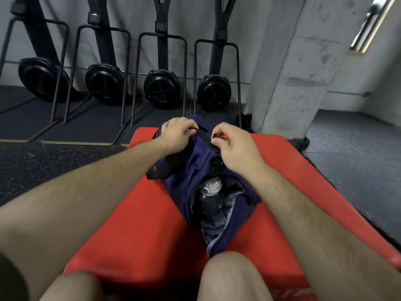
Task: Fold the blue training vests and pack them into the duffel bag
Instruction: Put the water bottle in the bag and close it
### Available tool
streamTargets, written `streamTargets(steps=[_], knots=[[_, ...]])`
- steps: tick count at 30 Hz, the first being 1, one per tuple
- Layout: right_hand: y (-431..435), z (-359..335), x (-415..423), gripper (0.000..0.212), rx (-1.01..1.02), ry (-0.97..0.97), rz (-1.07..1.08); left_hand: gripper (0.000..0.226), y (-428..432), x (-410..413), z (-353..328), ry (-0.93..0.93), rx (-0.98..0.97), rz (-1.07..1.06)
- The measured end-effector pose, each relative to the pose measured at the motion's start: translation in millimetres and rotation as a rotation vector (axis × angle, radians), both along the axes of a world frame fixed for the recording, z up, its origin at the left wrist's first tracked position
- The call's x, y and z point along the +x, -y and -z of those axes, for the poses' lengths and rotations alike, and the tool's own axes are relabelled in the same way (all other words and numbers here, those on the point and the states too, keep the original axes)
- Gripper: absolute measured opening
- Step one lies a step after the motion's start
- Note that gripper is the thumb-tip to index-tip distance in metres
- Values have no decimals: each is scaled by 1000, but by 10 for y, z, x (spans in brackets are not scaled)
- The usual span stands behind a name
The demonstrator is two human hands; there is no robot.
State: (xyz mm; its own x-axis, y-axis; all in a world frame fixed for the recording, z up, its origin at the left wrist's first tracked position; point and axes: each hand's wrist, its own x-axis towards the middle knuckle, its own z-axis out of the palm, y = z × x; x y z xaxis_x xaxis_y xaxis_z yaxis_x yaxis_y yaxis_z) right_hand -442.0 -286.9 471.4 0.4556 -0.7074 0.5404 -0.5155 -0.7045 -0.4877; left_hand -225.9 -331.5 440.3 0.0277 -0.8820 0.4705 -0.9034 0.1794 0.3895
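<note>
A navy duffel bag (191, 170) lies lengthwise on a red mat (134, 213) in front of my knees. Its near half gapes open, showing a dark water bottle with a pale cap (209, 197) and greyish-blue cloth (217, 229) beneath it. My left hand (175, 133) grips the bag's far end at a black strap. My right hand (233, 146) pinches a small black piece, apparently the zip pull, on top of the bag near a black buckle (216, 165). I cannot make out a separate blue vest outside the bag.
Several black rowing machines (161, 88) stand upright against the grey wall behind the mat. A concrete pillar (288, 68) rises at the right. Dark rubber flooring (351, 161) surrounds the mat. My bare knees (234, 276) sit at the bottom edge.
</note>
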Motion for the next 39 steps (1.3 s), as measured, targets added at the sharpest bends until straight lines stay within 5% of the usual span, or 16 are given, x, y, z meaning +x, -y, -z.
streamTargets(steps=[5,13,21,28,31,35,39], knots=[[-97,47,-20,13,18,54,37,26,-313,-171,19,32,-112,420],[-292,142,-119,16,-19,19,52,21,-414,-409,77,89,-99,63],[-421,392,-205,1,-45,56,66,10,-1044,-501,214,-71,-356,146],[-655,705,-386,33,18,111,55,11,-1599,-761,711,-18,-334,159],[-661,834,-603,31,-8,208,232,13,-1739,-981,815,-29,-326,172],[-496,1042,-899,17,303,76,463,20,-1776,-1320,908,-66,-260,182],[-476,1239,-1037,29,581,86,365,17,-1658,-1574,934,-66,-170,214]])
